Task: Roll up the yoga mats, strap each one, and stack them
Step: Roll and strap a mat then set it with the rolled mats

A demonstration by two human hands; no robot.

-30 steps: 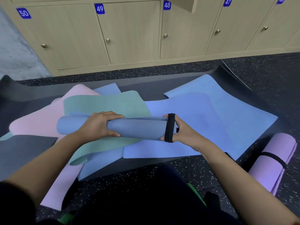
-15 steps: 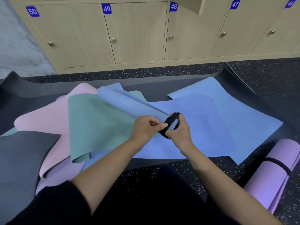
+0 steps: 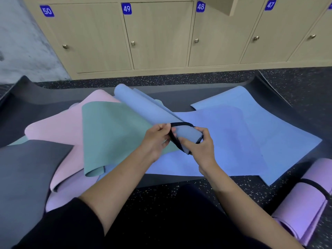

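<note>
Rolled blue yoga mat (image 3: 143, 108) mid-strapping: left hand (image 3: 156, 139) pinches black strap (image 3: 181, 124), right hand (image 3: 199, 148) grips its end; next, cinch tight

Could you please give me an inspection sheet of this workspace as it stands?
Surface: speckled floor, big dark mat spread on it.
Job's things: blue roll, strap looped round its near end; purple roll strapped, at right; green mat, pink mat, grey mat, blue mats unrolled, overlapping.
Clutter: nothing seen.
Hands: left hand pinches the strap; right hand grips the blue roll's end.
Cables: nothing seen.
Surroundings: lockers numbered 47 to 50 behind.
</note>
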